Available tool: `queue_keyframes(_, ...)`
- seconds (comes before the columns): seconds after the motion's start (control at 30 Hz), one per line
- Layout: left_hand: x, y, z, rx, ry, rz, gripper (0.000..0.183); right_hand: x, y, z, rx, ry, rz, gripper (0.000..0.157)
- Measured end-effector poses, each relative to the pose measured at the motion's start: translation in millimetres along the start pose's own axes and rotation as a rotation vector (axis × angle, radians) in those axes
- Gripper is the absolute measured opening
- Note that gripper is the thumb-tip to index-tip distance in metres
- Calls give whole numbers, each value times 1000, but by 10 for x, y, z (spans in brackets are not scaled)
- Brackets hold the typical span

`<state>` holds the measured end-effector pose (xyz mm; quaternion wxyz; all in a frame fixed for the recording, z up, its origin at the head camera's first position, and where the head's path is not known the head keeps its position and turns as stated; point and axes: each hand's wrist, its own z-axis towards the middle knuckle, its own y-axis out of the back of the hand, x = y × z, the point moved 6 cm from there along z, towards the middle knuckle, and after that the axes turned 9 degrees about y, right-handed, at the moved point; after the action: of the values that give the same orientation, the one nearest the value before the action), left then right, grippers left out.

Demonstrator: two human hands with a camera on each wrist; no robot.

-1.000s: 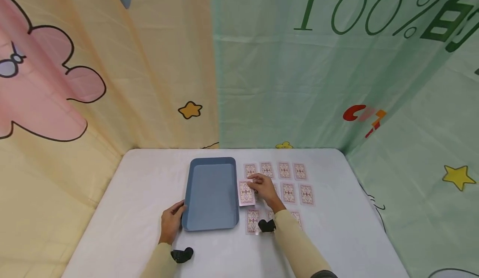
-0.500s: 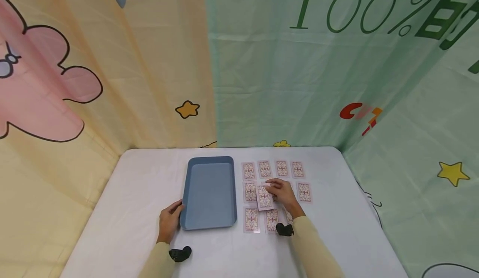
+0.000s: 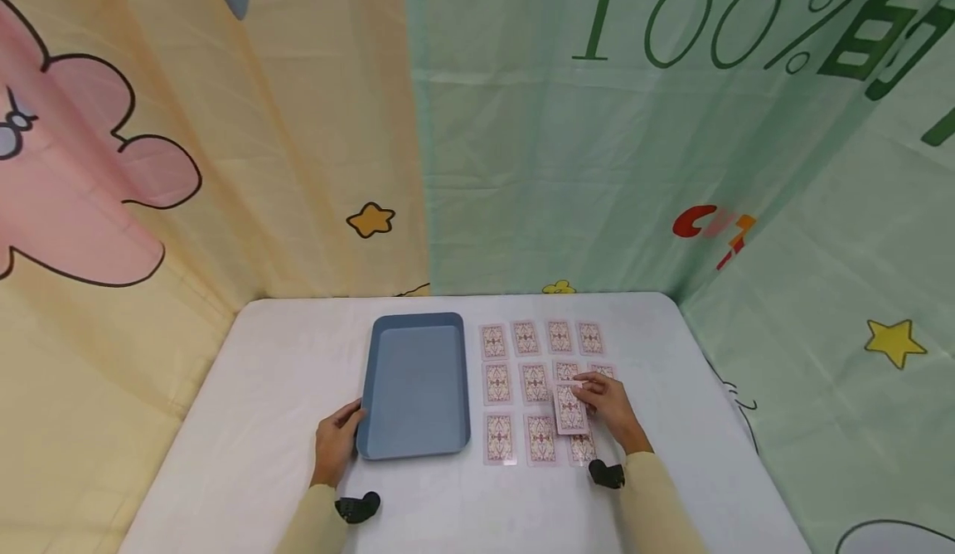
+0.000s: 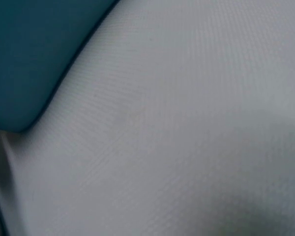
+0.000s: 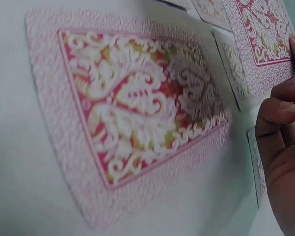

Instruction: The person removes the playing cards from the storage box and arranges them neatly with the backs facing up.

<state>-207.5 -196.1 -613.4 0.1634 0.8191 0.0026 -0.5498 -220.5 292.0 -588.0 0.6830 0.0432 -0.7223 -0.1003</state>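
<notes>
My right hand (image 3: 608, 405) pinches a playing card (image 3: 570, 410) by its upper right, patterned back up, above the table; I cannot tell if more cards lie under it. In the right wrist view, the fingers (image 5: 281, 110) hold that card at the upper right, while a lying card (image 5: 147, 108) fills the middle. Rows of pink-backed cards (image 3: 499, 439) lie face down right of the blue tray (image 3: 413, 388). At the tray's left edge, my left hand (image 3: 335, 446) grips the rim with thumb and fingers; the left wrist view shows only the tray's corner (image 4: 34, 64).
A white cloth (image 3: 291, 355) covers the table. Printed curtains (image 3: 552, 164) stand close behind and at both sides. Each wrist bears a black device (image 3: 358, 507).
The right hand has moved rightward with the held card, from beside the tray to over the third column. More lying cards show on the left. The left hand stays at the tray.
</notes>
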Motion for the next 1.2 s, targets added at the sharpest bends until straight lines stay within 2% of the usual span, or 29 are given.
queue_keyframes(0.27,-27,7,-7,-19,-23,19,38,-127,341,-189,-86,-60,-27,34)
queue_keyframes(0.57,10,13,-2,16,11,12,40,-248,646,-375,-142,-141,-82,37)
queue_keyframes(0.77,10,3,0,26,17,8,41,-255,721,-435,-154,-130,-143,36)
queue_keyframes(0.93,12,20,-6,14,17,16,41,-306,725,-429,-123,-119,-222,33)
queue_keyframes(1.2,2,2,14,8,-5,37,40,-259,699,-419,-96,-36,-473,28)
